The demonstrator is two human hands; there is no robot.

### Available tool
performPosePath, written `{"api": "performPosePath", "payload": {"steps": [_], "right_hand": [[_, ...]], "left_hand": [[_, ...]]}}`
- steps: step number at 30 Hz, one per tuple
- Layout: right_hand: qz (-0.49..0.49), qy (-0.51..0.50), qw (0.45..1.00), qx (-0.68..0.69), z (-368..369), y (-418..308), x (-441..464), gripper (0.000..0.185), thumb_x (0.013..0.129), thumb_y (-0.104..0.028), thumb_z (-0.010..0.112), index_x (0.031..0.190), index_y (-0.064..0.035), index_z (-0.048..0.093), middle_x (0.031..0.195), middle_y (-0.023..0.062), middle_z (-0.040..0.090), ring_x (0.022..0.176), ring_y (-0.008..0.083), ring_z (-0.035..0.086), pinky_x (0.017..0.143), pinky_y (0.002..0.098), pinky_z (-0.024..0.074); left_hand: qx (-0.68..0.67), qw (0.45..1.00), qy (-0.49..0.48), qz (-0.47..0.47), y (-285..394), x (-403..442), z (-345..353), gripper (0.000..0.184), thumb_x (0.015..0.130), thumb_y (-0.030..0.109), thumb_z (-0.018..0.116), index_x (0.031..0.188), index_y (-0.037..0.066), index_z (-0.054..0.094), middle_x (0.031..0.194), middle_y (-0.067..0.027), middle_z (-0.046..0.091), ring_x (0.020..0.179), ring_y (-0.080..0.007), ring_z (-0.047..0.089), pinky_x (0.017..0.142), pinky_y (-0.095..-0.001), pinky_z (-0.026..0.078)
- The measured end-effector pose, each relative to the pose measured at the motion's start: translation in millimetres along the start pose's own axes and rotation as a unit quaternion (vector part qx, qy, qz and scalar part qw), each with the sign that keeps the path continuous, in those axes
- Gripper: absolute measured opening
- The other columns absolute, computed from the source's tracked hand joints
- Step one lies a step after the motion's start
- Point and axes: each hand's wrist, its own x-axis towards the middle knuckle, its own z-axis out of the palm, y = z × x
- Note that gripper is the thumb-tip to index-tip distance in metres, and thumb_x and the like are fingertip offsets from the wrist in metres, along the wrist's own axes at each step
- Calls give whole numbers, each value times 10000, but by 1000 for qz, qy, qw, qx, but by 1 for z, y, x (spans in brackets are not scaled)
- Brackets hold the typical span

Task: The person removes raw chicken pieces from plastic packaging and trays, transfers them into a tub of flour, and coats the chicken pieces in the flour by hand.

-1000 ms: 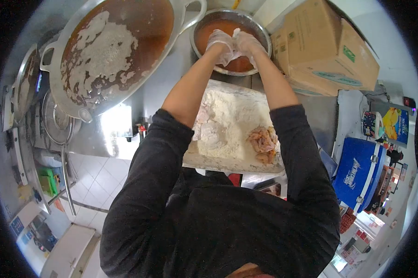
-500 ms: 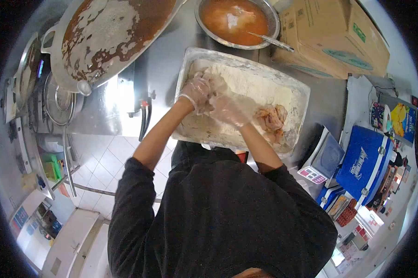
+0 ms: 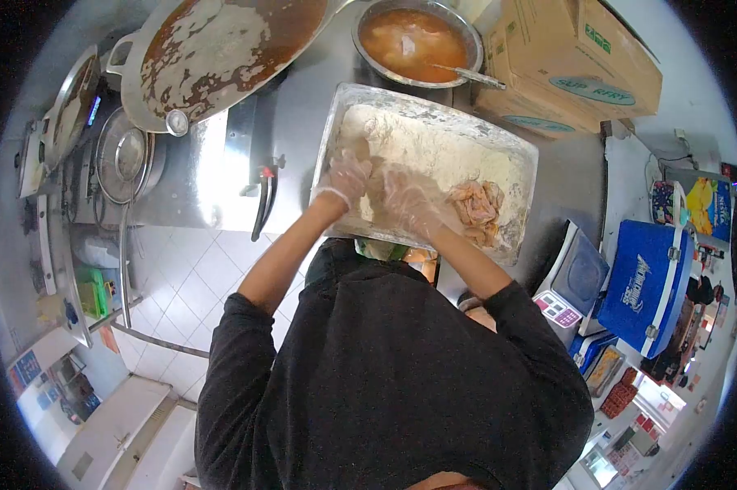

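A pale rectangular tub (image 3: 507,143) holds cream-coloured flour (image 3: 421,143). My left hand (image 3: 346,180), in a clear plastic glove, is down in the flour at the tub's left side, its fingertips blurred and partly hidden by flour. Just right of it, my right hand (image 3: 409,200), gloved too, reaches into the flour near the tub's front edge, with its fingers smeared by motion. Whether either hand grips a piece cannot be made out. Raw, pinkish meat pieces (image 3: 476,210) lie in a heap at the tub's right, beside my right hand.
Behind the tub stands a steel bowl (image 3: 360,51) of orange liquid with a utensil across its rim. A large foamy pot (image 3: 132,82) is at the upper left. Cardboard boxes (image 3: 540,65), a scale (image 3: 577,265) and a blue cooler (image 3: 642,286) are on the right.
Both hands left the bowl and came down into the tub's flour. Since half a second ago they have moved slightly apart. A utensil now shows in the bowl.
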Motion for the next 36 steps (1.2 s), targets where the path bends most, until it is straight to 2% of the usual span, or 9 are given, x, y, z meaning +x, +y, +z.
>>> {"api": "performPosePath", "payload": {"steps": [6, 8, 13, 18, 21, 26, 28, 30, 36], "right_hand": [[-70, -137, 986, 63, 3, 30, 6, 426, 880, -110, 553, 1256, 90, 543, 1165, 314, 576, 1030, 348, 635, 700, 381, 574], [62, -144, 981, 114, -52, 43, 9, 398, 896, -183, 571, 1216, 54, 575, 1165, 307, 581, 1004, 341, 645, 693, 366, 571], [139, 21, 966, 218, 4, 56, -2, 400, 897, -299, 616, 1126, 28, 607, 1123, 298, 611, 831, 306, 679, 649, 352, 564], [371, 53, 713, 593, 43, 91, -20, 289, 870, -181, 670, 1076, 16, 620, 978, 175, 655, 751, 298, 653, 686, 428, 544], [457, 122, 695, 541, 22, 99, -36, 408, 863, -340, 667, 1087, 0, 636, 911, 119, 703, 856, 215, 675, 773, 404, 543], [283, -11, 910, 303, 60, 64, -20, 325, 918, -308, 613, 1100, -40, 643, 1013, 163, 683, 973, 248, 648, 868, 391, 502], [305, 10, 882, 359, 58, 71, -18, 287, 943, -280, 577, 1097, -47, 643, 1033, 177, 676, 987, 278, 638, 884, 401, 491], [405, 101, 711, 566, 46, 67, -21, 252, 971, -239, 527, 1086, -46, 642, 1031, 186, 669, 970, 325, 628, 877, 427, 486], [184, 145, 879, 416, -45, 138, 53, 241, 971, -172, 475, 1049, -7, 633, 1003, 232, 630, 976, 387, 599, 827, 446, 474]], "left_hand": [[40, 996, -27, -80, 43, -9, 9, 525, 947, 156, 452, 1405, -95, 406, 1420, -355, 424, 1288, -387, 515, 996, -441, 469], [-16, 994, -10, -108, 44, 6, 32, 527, 954, 168, 446, 1416, -83, 398, 1424, -325, 442, 1266, -368, 536, 992, -443, 470], [-78, 980, 4, -184, 53, 24, 33, 483, 968, 191, 448, 1383, -57, 460, 1358, -244, 543, 1208, -350, 577, 972, -465, 476], [-283, 920, 82, -259, 7, 13, 13, 432, 974, 288, 479, 1262, -20, 577, 1222, -207, 636, 1183, -322, 593, 990, -458, 469], [-245, 939, 144, -196, -5, 30, 27, 458, 949, 375, 504, 1176, -6, 618, 1187, -204, 649, 1147, -300, 605, 972, -431, 478], [-200, 971, 127, -22, 47, 83, 13, 584, 865, 450, 577, 1248, 10, 585, 1265, -211, 584, 1154, -338, 562, 971, -428, 454], [-249, 963, 105, -27, 54, 88, -12, 591, 853, 450, 586, 1255, 16, 587, 1293, -208, 565, 1161, -341, 553, 974, -424, 448], [-264, 961, 73, -42, 59, 88, -23, 419, 854, 383, 580, 1099, 52, 656, 1159, -185, 622, 1093, -338, 578, 972, -428, 443], [-418, 875, 231, -77, 28, 96, -108, 349, 807, 305, 618, 1012, 28, 674, 1128, -231, 615, 1072, -383, 570, 970, -450, 430]]}}
